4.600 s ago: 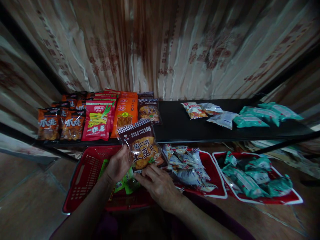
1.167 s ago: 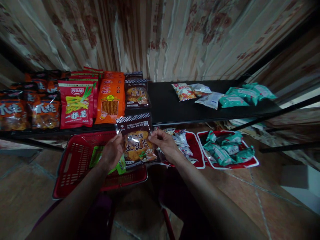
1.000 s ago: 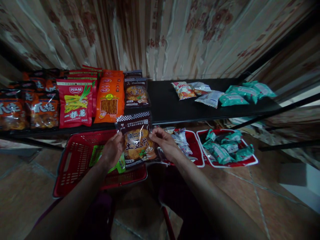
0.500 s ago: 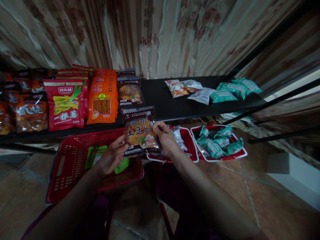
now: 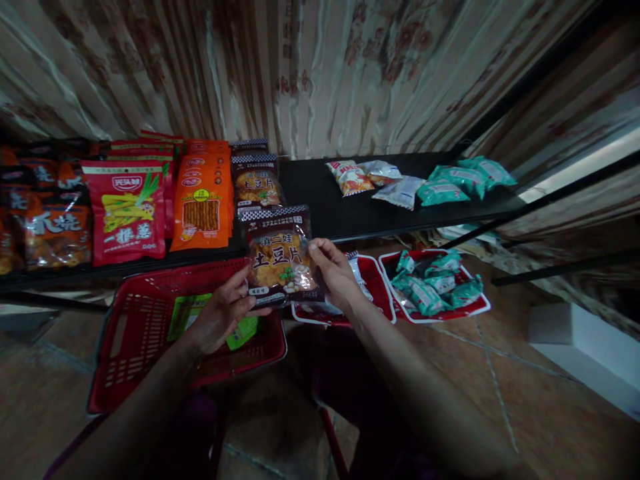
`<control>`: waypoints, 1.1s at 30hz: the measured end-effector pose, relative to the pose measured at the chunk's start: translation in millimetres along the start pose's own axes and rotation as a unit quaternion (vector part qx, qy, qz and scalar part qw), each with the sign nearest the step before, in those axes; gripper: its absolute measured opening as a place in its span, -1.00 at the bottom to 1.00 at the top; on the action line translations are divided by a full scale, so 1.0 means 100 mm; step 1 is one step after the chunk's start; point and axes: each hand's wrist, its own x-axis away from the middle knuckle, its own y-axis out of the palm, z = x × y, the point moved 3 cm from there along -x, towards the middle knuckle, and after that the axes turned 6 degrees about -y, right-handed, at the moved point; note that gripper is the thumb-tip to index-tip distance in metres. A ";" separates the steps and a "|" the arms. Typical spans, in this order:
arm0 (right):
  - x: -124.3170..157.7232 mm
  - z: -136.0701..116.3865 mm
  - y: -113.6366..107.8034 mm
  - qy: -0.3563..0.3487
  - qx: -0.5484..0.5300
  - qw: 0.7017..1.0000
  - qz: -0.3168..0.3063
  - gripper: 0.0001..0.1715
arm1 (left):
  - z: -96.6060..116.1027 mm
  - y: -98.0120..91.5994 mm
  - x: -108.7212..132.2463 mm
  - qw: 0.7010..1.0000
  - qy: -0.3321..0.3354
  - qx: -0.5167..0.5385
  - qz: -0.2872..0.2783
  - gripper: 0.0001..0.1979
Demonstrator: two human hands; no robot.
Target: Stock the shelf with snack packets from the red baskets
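A dark brown bag of potato chips (image 5: pixel 281 257), with a clear window and a checked top edge, is held face up in front of the shelf. My left hand (image 5: pixel 225 313) grips its lower left edge, thumb in front and some fingers underneath. Closed on the right edge is my right hand (image 5: pixel 336 272), the thumb lying over the front. Just behind, similar brown bags (image 5: pixel 257 183) stand in a row on the black shelf (image 5: pixel 313 193). Beneath my left hand is a red basket (image 5: pixel 125 333) with green packets (image 5: pixel 244 333) inside.
Left on the shelf stand orange packets (image 5: pixel 203 203), red packets (image 5: pixel 127 213) and dark-orange bags (image 5: pixel 57 230). Small white bags (image 5: pixel 400 192) and teal bags (image 5: pixel 445 192) lie at right. Another red basket (image 5: pixel 383 293) and one holding teal bags (image 5: pixel 425 293) sit below. A curtain (image 5: pixel 330 80) hangs behind.
The held bag has risen slightly and tilted a little, still between both hands. My left hand reaches further under its lower edge. The view has shifted slightly.
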 end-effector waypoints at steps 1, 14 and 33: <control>0.01 0.00 -0.01 0.004 0.000 1.000 -0.014 -0.60 | 0.02 -0.01 0.00 1.000 0.009 0.000 0.005 -0.27; 0.19 -0.02 -0.08 0.016 0.054 0.978 -0.200 -0.66 | 0.12 -0.02 -0.07 0.996 0.076 0.021 0.049 -0.29; 0.12 0.01 -0.19 0.028 0.047 0.973 -0.223 -0.59 | 0.02 0.13 -0.16 0.997 0.064 0.015 0.029 -0.49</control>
